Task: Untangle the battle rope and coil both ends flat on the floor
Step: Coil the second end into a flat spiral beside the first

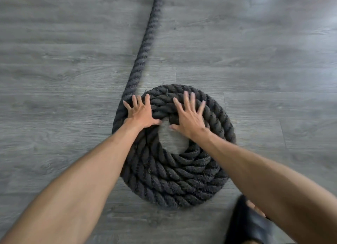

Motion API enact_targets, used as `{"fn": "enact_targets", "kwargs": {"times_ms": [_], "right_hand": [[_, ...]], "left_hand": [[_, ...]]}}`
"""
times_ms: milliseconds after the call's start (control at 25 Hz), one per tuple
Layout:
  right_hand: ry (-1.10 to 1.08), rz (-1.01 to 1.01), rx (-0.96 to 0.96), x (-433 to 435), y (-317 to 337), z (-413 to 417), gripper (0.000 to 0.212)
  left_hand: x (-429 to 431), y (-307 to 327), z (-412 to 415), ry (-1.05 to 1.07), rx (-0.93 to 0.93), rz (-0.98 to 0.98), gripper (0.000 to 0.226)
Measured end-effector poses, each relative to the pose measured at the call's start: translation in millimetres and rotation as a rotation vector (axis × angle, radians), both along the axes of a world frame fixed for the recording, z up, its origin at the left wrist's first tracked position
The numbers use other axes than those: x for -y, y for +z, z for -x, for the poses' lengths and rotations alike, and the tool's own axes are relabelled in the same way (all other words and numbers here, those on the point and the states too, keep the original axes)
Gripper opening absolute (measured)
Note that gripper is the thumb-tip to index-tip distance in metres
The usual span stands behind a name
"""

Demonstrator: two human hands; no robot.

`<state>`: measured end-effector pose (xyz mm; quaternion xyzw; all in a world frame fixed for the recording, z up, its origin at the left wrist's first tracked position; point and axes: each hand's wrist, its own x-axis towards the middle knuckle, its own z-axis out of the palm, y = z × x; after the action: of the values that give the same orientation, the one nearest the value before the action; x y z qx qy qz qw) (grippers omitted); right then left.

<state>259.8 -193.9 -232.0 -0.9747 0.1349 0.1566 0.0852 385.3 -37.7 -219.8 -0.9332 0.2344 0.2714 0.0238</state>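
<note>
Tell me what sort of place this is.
Probably a home or small gym floor, though little shows. A thick dark battle rope lies coiled on grey wood-look plank flooring, its free length running away across the boards. Both hands press flat on the coil; no equipment or walls are visible.

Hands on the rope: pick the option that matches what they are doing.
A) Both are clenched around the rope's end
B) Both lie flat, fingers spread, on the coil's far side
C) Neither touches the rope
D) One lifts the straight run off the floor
B: the left hand and right hand press open-palmed, fingers splayed, on the far part of the coil, while the straight run lies untouched on the floor.
</note>
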Motion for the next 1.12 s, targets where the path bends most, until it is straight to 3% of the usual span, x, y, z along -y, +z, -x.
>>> {"fn": "enact_targets", "kwargs": {"times_ms": [120,240,680,920,1120], "right_hand": [[-0.413,0.01,-0.101,1,-6,54,0.129],[-0.512,-0.055,-0.186,9,-11,60,0.136],[0.042,-0.062,-0.26,159,1,-86,0.132],[0.249,-0.013,-0.277,192,6,-142,0.13],[0.286,0.013,-0.292,203,10,-161,0.131]], "left_hand": [[-3,-1,-1,-0.01,0.019,0.042,0.131],[-7,-7,4,0.024,0.095,0.111,0.133],[65,-6,-2,0.378,0.234,-0.078,0.128],[107,12,-19,0.481,0.117,-0.269,0.117],[121,18,-37,0.482,0.05,-0.301,0.115]]}}
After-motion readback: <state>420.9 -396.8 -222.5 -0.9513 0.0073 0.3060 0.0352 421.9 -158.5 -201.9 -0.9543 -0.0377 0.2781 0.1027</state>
